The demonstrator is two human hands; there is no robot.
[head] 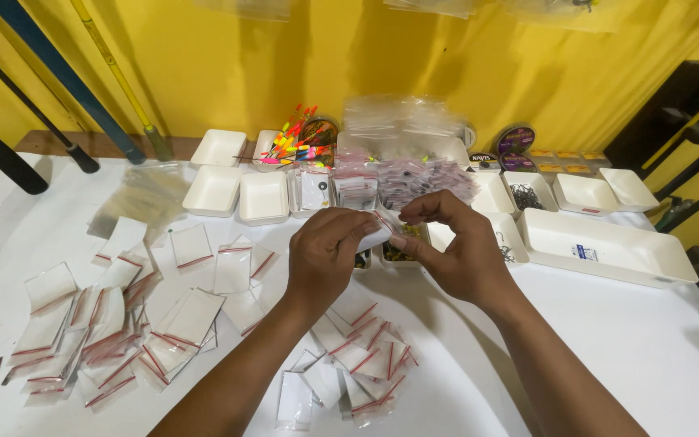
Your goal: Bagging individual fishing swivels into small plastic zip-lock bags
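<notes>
Both hands pinch one small zip bag (380, 229) between them, held above the table (608, 340). Bag is clear plastic, flat, slightly curled, with a red strip along its top edge; contents can't be made out. Left hand (327, 257) grips its left side with closed fingers, right hand (456, 247) holds the right edge between thumb and fingertips. Below the wrists, a heap of same red-strip bags (349, 364); more bags (115, 324) spread left of left hand. White trays (608, 247) right of right hand.
</notes>
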